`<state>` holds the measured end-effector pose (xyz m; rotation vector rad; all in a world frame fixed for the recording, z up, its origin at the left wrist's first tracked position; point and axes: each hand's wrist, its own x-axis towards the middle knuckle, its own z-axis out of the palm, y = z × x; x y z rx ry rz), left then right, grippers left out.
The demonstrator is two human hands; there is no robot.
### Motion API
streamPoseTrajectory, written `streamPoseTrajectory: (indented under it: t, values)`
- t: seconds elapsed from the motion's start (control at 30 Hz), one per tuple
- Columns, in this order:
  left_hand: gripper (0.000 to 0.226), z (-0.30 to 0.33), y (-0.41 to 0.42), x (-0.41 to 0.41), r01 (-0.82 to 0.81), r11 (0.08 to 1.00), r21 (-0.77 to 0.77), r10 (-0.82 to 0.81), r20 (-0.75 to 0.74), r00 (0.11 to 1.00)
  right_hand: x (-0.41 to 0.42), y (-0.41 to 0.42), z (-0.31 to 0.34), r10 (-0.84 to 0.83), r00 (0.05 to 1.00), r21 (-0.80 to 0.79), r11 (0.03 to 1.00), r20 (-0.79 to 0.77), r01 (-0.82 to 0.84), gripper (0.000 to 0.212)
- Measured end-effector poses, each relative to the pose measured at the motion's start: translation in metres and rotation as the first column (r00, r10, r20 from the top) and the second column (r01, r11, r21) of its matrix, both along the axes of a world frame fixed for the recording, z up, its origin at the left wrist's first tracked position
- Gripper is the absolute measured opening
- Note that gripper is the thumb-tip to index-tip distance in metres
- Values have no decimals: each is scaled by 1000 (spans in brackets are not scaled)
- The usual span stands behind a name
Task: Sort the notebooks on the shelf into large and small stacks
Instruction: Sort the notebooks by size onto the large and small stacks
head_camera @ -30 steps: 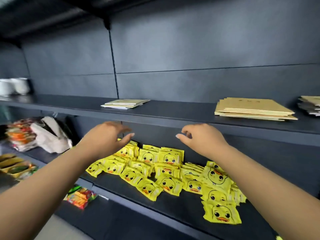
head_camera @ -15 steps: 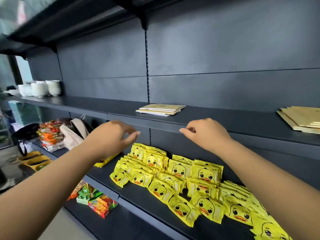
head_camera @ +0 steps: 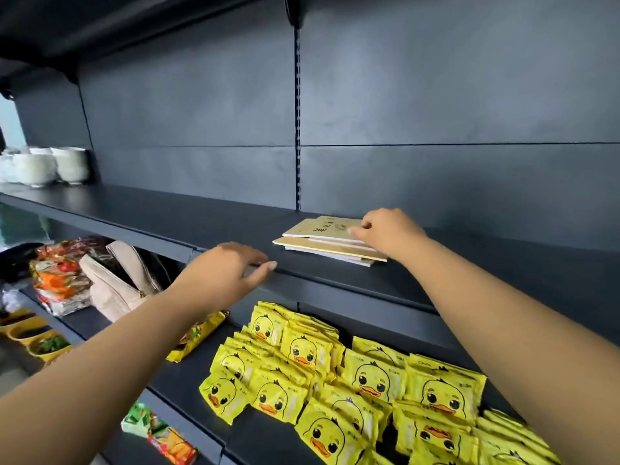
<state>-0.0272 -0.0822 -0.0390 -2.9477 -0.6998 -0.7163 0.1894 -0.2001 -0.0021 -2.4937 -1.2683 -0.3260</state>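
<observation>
Tan, flat notebooks (head_camera: 330,241) — right hand (head_camera: 391,231) pinches the top cover, left hand (head_camera: 223,275) relaxed, fingers loose.

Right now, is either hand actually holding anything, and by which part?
The right hand pinches the top notebook of the small stack at its right edge. The left hand holds nothing, its fingers by the shelf edge.

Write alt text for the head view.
A person's right hand touches the top of a small stack of tan notebooks on a dark shelf; the left hand hovers open at its edge, above yellow duck packets.
</observation>
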Motion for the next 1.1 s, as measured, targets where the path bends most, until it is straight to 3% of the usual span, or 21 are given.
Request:
streamPoseTrajectory:
  t: [0.13,0.23,0.37,0.43,0.5,0.57,0.7,0.87,0.97,1.1]
  values:
    - [68,-6,52,25,90,996,-13,-90,31,996,14,32,-3,2,984,27,1000,-178,2,51]
    - [73,-10,87,43,170,985,-29,-169,48,985,22,41,-13,-119,945,-208,976,-304,56,80]
    - [83,-19,109,55,299,950,-94,-291,92,952,10,46,-14,-235,971,-393,898,-46,199,75]
    - [83,-21,111,57,333,940,-81,-324,104,940,-3,50,-12,-269,960,-337,899,81,281,73]
    - [83,-22,112,57,349,935,-65,-339,125,932,-9,52,-7,-321,943,-157,931,84,330,69]
    - [84,-24,113,57,359,932,-51,-348,148,926,0,50,-5,-337,941,-84,938,13,337,64]
    - [88,-28,113,56,342,939,-37,-333,148,931,20,37,-12,-358,881,-261,923,-308,283,65]
    - [88,-27,113,56,328,945,-12,-322,150,935,33,37,-10,-438,842,-222,897,-315,383,57]
    - [87,-27,113,55,322,947,-17,-315,157,936,39,33,-6,-507,773,-269,861,-381,432,59]
    - [85,-26,113,55,323,946,-39,-313,163,936,50,13,-1,-366,610,-108,902,-703,418,31]
